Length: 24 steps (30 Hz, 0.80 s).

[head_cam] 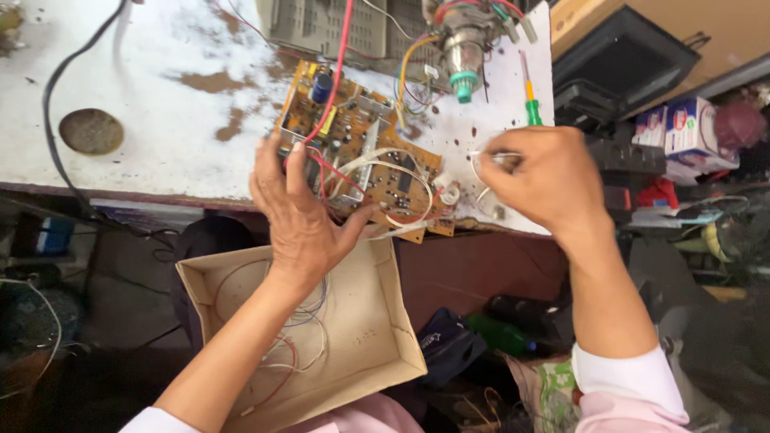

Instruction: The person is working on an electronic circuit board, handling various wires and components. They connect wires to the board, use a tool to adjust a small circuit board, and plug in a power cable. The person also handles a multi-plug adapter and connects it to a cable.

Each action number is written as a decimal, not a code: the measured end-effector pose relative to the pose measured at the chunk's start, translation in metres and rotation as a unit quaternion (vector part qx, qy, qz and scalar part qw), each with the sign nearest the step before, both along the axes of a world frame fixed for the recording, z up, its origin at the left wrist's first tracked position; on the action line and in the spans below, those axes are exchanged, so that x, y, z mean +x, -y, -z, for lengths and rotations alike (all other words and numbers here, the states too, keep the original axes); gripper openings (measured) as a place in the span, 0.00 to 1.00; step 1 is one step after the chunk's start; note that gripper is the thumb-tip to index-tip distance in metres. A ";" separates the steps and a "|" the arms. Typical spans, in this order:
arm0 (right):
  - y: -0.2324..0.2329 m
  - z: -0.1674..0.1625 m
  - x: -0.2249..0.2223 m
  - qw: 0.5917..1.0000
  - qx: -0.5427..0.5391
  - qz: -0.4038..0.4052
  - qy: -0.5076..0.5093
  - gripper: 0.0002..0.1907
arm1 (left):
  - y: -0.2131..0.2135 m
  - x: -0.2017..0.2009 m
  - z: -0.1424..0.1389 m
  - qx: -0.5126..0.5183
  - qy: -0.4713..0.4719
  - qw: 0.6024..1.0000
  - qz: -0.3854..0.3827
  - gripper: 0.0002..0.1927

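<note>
The circuit board (361, 152) lies at the near edge of the white bench (160, 120), tilted, its near corner over the rim. White and red wires loop across its face. The left hand (301, 212) clasps the board's near left side, fingers on top and thumb spread toward the wires. The right hand (541, 180) is just right of the board, its fingers pinched shut on a thin wire (485, 156) that curves down toward the board's right end. A green screwdriver (531, 100) lies on the bench just beyond the right hand. A metal part with a teal cap (464, 56) stands behind the board, coloured leads running from it. Below the bench edge, an open cardboard box (369, 321) holds loose wires. A black cable (52, 104) crosses the bench at far left.
</note>
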State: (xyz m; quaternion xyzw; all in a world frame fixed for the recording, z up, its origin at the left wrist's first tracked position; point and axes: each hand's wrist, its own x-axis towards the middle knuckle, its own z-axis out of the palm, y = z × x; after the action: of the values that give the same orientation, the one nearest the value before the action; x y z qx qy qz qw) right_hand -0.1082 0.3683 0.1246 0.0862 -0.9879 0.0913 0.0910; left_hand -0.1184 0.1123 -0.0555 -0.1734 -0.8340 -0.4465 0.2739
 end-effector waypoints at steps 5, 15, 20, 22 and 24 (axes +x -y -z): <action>0.022 0.041 -0.060 0.996 -0.039 -0.058 0.059 0.10 | 0.000 -0.006 0.004 -0.003 0.019 1.000 -0.001 0.59; 0.002 0.103 -0.126 0.972 -0.162 -0.024 0.167 0.09 | 0.023 -0.001 -0.003 0.015 0.033 0.999 0.018 0.60; 0.001 0.097 -0.132 0.960 -0.150 0.006 0.237 0.11 | 0.027 -0.002 0.000 0.001 0.032 0.999 0.017 0.61; 0.009 0.095 -0.137 0.964 -0.109 0.021 0.243 0.11 | 0.028 -0.002 0.000 0.000 0.031 0.999 0.017 0.61; 0.017 0.094 -0.141 0.966 -0.080 0.017 0.244 0.10 | 0.029 -0.003 0.000 0.002 0.028 0.999 0.014 0.62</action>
State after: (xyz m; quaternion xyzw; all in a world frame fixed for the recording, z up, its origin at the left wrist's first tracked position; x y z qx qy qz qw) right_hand -0.2494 0.3515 0.0304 0.0370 -0.9709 0.1872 -0.1450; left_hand -0.1211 0.0835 -0.0559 -0.1720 -0.8380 -0.4567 0.2440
